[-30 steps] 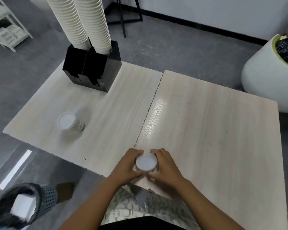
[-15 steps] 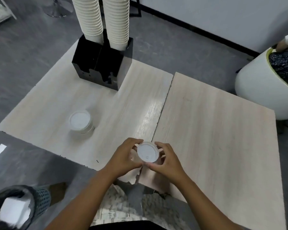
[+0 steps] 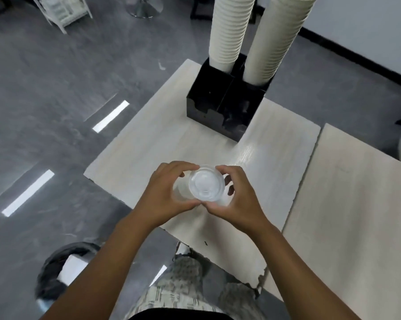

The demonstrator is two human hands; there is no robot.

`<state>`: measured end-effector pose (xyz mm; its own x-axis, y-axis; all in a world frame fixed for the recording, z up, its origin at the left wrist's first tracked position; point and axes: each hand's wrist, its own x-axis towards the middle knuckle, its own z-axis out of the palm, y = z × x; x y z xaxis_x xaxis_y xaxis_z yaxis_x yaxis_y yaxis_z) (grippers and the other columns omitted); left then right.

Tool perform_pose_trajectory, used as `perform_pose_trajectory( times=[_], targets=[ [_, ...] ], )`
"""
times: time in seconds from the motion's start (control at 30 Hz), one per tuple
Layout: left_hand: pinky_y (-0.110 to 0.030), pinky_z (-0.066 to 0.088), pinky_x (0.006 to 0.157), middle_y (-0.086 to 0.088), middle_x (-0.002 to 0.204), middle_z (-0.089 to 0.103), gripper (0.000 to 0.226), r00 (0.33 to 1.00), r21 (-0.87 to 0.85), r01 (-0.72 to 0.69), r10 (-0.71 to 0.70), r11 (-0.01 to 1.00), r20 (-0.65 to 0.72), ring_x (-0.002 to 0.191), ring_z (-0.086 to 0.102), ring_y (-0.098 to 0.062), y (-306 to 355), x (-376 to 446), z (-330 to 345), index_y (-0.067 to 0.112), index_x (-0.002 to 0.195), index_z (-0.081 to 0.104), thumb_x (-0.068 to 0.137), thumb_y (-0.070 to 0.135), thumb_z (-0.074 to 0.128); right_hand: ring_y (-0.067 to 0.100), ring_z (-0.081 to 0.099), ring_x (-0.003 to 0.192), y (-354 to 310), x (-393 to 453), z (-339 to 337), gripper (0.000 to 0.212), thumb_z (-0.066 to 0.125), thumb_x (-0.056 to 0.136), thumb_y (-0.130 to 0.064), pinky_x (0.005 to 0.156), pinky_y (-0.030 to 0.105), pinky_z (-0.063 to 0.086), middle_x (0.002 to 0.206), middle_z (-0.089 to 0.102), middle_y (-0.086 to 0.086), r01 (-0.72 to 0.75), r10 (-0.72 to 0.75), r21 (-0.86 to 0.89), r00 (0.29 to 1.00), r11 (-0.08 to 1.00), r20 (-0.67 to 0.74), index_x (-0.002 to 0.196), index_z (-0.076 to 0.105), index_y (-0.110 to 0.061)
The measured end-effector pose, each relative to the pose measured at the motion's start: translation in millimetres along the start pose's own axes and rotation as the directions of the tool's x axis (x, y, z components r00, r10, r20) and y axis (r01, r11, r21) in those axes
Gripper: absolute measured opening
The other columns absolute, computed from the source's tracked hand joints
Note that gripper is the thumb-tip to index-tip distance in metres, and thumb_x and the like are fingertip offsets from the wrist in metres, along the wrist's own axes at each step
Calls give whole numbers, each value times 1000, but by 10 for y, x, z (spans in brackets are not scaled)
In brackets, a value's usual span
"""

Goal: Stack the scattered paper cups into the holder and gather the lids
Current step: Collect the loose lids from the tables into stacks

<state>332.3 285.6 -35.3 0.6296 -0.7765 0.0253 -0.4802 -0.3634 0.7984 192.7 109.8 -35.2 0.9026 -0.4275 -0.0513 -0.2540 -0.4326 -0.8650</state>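
Lid (image 3: 206, 183), clear plastic, round, held between both hands above the near left part of the pale wood bench (image 3: 148, 153). Left hand (image 3: 166, 192) curls round its left edge, fingers over the far rim, thumb at the near rim. Right hand (image 3: 235, 195) does the same on the right edge, thumb tip meeting the near rim. Both grips grasping the lid. More white lids (image 3: 183, 190) sit just under it, mostly hidden by the hands (count not readable, and can't tell if the top lid touches them).

Black holder (image 3: 220, 107) stands at the far end of the same bench, well apart from the hands. Two tall stacks of paper cups rise from it: left stack (image 3: 230, 31) in the rear left compartment, right stack (image 3: 278, 38) in the rear right one, both leaning slightly and cut off by the top edge. Front compartments look dark; contents unclear.

A second bench panel (image 3: 356, 215) butts against the first on the right, with a thin seam between. Grey floor (image 3: 44, 88) all round. Dark bin (image 3: 54, 269) at lower left with something white inside.
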Motion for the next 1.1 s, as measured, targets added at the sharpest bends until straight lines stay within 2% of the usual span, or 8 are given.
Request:
perform_pose_trajectory(
  times=[0.13,0.23,0.37,0.47,0.7,0.87,0.97,1.1],
  targets=[
    [-37,45,105,32,137,54,79,995,4,96,-96,995,27,116,47,1,-325,4,0,43,137,55,67,49,91,9,45,120,114,227,235,83,92,65,-43,89,9,38,133,46,-12,8,1,-112,997,994,77,134,48,-27],
    [-27,42,101,35,138,50,83,988,-28,146,-144,989,60,121,44,3,-462,-16,47,46,138,51,68,40,95,10,37,127,209,282,319,86,93,65,-42,97,8,34,137,41,-11,-7,22,-159,995,987,93,136,47,-26],
    [-13,42,87,29,140,50,87,980,-87,190,-185,978,68,122,50,-1,-516,-30,62,43,143,49,70,39,96,9,36,129,252,290,331,92,93,66,-48,101,25,46,141,38,-15,-18,33,-145,994,989,107,141,41,-33],
    [-13,49,87,28,142,50,88,969,-141,241,-229,960,95,122,55,2,-506,-49,30,43,145,47,71,38,96,7,36,133,258,244,306,98,90,68,-55,105,30,47,146,34,-21,-30,43,-107,991,994,124,147,34,-42],
    [-14,56,91,21,143,55,79,905,-312,424,-384,850,184,126,60,-3,-394,-29,43,50,146,45,83,24,87,7,38,135,313,203,387,66,76,88,-48,107,40,51,142,35,-31,-55,57,-19,987,998,153,138,35,-59],
    [-20,50,104,18,145,55,68,885,-339,462,-404,819,230,131,58,-1,-412,27,105,47,147,46,92,25,78,0,36,138,388,170,411,70,74,89,-49,114,25,41,141,25,-51,-74,72,15,992,997,106,136,27,-71],
    [-15,46,105,30,141,57,65,890,-311,443,-370,841,265,130,53,10,-441,79,86,50,143,47,86,41,75,-7,34,138,358,125,425,74,74,89,-49,112,21,39,142,23,-55,-118,114,46,991,992,75,141,25,-67],
    [-17,45,108,30,143,56,60,887,-317,431,-332,845,321,133,52,7,-587,175,22,54,141,49,86,43,72,1,36,141,315,60,532,65,74,91,-45,112,36,47,150,34,-35,-174,173,59,985,983,21,146,41,-46]
  ],
)
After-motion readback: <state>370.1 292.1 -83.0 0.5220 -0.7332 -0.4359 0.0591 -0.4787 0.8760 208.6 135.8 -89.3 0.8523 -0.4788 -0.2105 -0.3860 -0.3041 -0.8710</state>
